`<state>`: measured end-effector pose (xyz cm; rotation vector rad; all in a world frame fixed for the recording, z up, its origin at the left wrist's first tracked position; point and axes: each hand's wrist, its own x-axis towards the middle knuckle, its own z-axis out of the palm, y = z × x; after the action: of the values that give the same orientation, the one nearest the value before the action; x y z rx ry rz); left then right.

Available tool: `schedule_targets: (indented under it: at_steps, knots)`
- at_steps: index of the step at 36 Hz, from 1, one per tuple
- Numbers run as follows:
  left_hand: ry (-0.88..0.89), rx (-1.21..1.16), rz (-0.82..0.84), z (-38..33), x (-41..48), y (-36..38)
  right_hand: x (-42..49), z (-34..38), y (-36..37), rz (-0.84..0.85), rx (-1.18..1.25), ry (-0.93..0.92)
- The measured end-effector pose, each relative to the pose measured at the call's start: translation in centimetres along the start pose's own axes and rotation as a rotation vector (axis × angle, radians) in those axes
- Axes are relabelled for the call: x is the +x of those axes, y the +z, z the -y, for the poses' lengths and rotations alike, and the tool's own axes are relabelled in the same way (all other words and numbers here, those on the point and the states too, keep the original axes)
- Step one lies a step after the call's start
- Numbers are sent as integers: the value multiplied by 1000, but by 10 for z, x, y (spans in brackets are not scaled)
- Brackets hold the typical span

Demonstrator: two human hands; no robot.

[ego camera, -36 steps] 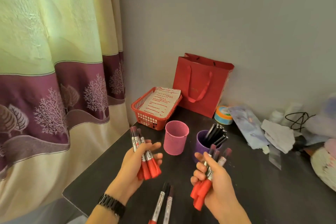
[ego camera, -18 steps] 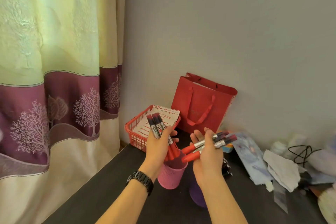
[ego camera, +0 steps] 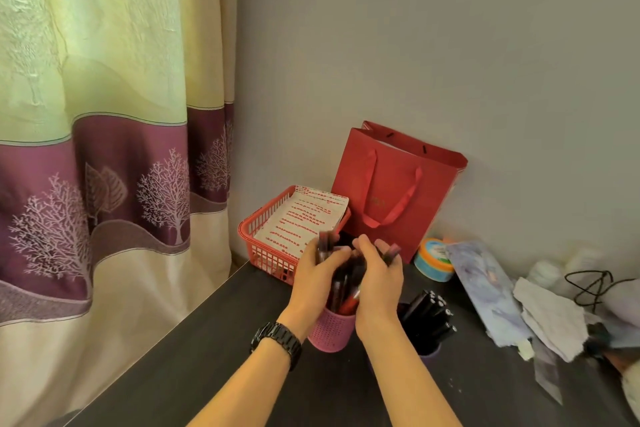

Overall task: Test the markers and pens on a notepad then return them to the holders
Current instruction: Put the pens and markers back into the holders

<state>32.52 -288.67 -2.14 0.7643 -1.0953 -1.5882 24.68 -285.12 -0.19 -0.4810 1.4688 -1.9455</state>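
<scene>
Toward the back left corner of the dark table (ego camera: 207, 357), a pink mesh holder (ego camera: 331, 331) stands upright with a bunch of red markers (ego camera: 344, 298) in it, their dark caps pointing up. The left hand (ego camera: 313, 279) and right hand (ego camera: 379, 282) meet above the holder's rim. Each has its fingers curled round part of the bunch, the left hand from the left side and the right hand from the right. Motion blur hides the exact finger placement and the number of markers. A black wristwatch (ego camera: 277, 340) sits on the left wrist.

Just right of the pink holder, partly behind the right forearm, a purple holder (ego camera: 431, 355) contains black markers (ego camera: 427, 315) leaning to the right. At the back left corner a red plastic basket (ego camera: 258, 236) holds the notepad (ego camera: 304, 218), whose top sheet carries rows of red writing. A red paper gift bag (ego camera: 391, 191) stands against the wall beside the basket. A round blue-and-orange tub (ego camera: 433, 258) lies at the back edge just right of the bag. Crumpled paper (ego camera: 550, 319) and a black cable (ego camera: 588, 284) lie toward the right edge. A cream and purple curtain (ego camera: 104, 184) with tree motifs hangs beyond the left edge.
</scene>
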Motion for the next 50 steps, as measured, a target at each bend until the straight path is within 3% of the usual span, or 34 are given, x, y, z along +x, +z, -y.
schedule_targets:
  at_steps: [8, 15, 19, 25, 32, 36, 43, 50]
  knots:
    - [-17, 75, 118, -7, -4, -1, -2, 10, -4, 103, -169, -64]
    - [-18, 213, 163, 9, -27, -36, -8, 16, -34, 301, -626, -193]
    - [-33, 331, 207, 26, -46, -56, -21, 13, -46, 357, -817, -153]
    - [-61, 536, 230, 35, -54, -65, -30, 15, -44, 393, -1230, -317]
    - [-26, 677, 265, 27, -52, -61, -19, 15, -32, 449, -1428, -461]
    - [-9, 712, 275, 29, -52, -62, -18, 20, -35, 514, -1370, -392]
    - [-1, 737, 265, 33, -51, -62, -17, 30, -45, 277, -1404, -428]
    - [-7, 769, 270, 38, -50, -61, -13, 27, -34, 297, -1099, -389]
